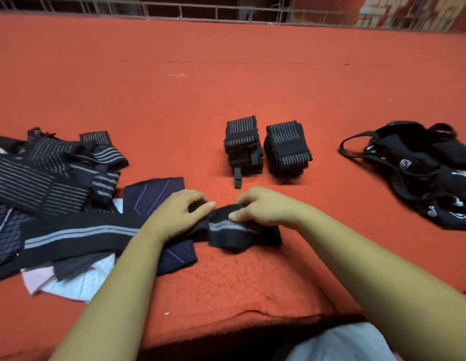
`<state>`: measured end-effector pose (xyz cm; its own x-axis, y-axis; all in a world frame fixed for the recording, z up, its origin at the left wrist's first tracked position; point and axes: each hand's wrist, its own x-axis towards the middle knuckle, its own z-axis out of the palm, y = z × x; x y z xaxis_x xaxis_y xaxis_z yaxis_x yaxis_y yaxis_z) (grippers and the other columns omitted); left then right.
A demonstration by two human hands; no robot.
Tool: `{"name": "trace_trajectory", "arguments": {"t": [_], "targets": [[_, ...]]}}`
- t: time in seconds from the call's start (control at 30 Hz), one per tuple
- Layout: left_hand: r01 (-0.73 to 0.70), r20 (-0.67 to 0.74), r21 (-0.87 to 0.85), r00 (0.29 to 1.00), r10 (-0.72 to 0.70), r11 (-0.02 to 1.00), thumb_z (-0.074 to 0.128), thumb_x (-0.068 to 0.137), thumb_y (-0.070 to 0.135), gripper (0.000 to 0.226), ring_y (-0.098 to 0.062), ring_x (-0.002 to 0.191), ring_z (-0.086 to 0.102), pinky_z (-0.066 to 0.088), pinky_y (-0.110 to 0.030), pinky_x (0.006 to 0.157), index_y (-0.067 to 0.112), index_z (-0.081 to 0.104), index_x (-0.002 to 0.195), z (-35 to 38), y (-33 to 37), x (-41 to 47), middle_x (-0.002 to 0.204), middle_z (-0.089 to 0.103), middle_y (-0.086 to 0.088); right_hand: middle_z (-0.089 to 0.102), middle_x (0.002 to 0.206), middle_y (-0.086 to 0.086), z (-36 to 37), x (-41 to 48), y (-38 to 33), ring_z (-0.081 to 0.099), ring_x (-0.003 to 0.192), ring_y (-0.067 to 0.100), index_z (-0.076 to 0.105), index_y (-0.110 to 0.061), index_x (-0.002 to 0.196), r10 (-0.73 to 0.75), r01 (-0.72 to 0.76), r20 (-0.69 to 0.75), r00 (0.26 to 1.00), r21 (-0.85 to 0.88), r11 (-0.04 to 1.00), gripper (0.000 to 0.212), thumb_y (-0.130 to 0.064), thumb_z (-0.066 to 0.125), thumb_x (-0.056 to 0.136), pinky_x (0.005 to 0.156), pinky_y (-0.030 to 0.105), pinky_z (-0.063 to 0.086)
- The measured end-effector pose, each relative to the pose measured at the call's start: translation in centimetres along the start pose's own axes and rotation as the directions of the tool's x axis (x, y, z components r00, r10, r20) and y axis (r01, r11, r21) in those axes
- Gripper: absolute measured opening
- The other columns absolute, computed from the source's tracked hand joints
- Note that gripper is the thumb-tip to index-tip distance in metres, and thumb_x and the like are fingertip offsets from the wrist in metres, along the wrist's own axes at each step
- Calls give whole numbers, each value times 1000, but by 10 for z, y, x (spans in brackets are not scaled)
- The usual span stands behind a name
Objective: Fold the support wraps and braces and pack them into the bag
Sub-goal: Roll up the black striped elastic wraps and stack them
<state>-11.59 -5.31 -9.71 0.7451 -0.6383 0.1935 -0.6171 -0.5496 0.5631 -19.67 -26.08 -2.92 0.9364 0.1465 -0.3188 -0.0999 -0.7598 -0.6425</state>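
A long black wrap with grey stripes (78, 234) runs from the left pile to the middle, where its end is folded into a thick bundle (228, 234). My right hand (263, 208) grips the top of that bundle. My left hand (178, 213) pinches the wrap just left of the bundle. Two stacks of folded striped wraps (243, 144) (287, 149) stand side by side behind my hands. The black bag (419, 165) with white prints lies at the right, straps spread to its left.
An untidy pile of unfolded striped wraps and braces (49, 175) covers the left side. A dark blue brace (153, 194) lies under my left forearm, with white and pink sheets (70, 280) below it. Everything rests on a red cloth surface (226, 87); a metal railing (174, 11) runs along the back.
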Motion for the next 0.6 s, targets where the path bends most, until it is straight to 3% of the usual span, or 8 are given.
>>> {"name": "trace_trajectory", "arguments": {"t": [0.1, 0.17, 0.27, 0.33, 0.43, 0.53, 0.6], "targets": [[21, 0, -67, 1000, -21, 998, 47, 82, 71, 59, -3, 104, 59, 44, -29, 96, 30, 62, 120, -3, 7, -15, 111, 66, 14, 48, 55, -8, -15, -20, 5, 43, 50, 5, 55, -16, 67, -39, 76, -153, 987, 244, 967, 29, -18, 67, 93, 51, 24, 32], [32, 36, -61, 999, -30, 998, 52, 73, 82, 86, -6, 120, 51, 38, -29, 106, 32, 45, 143, -3, 9, -26, 131, 57, 11, 51, 53, -5, -26, -33, 2, 46, 43, 6, 57, -13, 72, -17, 98, -213, 977, 379, 920, 25, -18, 66, 95, 43, 20, 37], [-89, 49, 221, 996, 80, 971, 50, 66, 93, 117, -12, 131, 36, 25, -37, 113, 29, 18, 159, 7, 14, -41, 141, 43, 7, 56, 52, 1, -41, -48, -10, 51, 40, 10, 55, -11, 76, 16, 96, -196, 980, 548, 831, 24, -22, 65, 95, 39, 20, 42], [-116, 24, 230, 993, 114, 966, 58, 74, 76, 107, -13, 132, 36, 24, -37, 114, 26, 15, 159, 11, 17, -49, 144, 42, 4, 59, 55, 5, -46, -55, -21, 52, 41, 14, 55, -11, 77, 0, 102, -155, 988, 648, 755, 22, -19, 66, 93, 40, 20, 43], [-91, -58, 129, 993, 99, 988, 58, 80, 25, 75, -19, 130, 49, 35, -38, 112, 21, 37, 152, -3, 18, -52, 142, 52, 1, 67, 66, 7, -51, -66, -35, 60, 45, 16, 63, -11, 100, -5, 119, -146, 989, 784, 610, 8, -10, 65, 92, 43, 21, 48], [28, -121, 96, 993, -16, 995, 55, 81, -4, 70, -13, 132, 48, 28, -11, 106, 19, 47, 147, -26, 28, -51, 142, 55, 4, 70, 74, 3, -60, -71, -41, 67, 55, 11, 69, -12, 97, -6, 155, -162, 987, 932, 327, 8, -11, 61, 94, 47, 20, 53], [95, -134, 117, 988, -79, 989, 51, 78, -9, 71, -12, 127, 51, 33, -14, 98, 23, 54, 141, -43, 36, -49, 136, 60, 6, 72, 78, 6, -68, -73, -42, 71, 64, 14, 68, -7, 90, -10, 196, -195, 981, 978, 76, 8, -10, 61, 94, 55, 21, 57]]}}
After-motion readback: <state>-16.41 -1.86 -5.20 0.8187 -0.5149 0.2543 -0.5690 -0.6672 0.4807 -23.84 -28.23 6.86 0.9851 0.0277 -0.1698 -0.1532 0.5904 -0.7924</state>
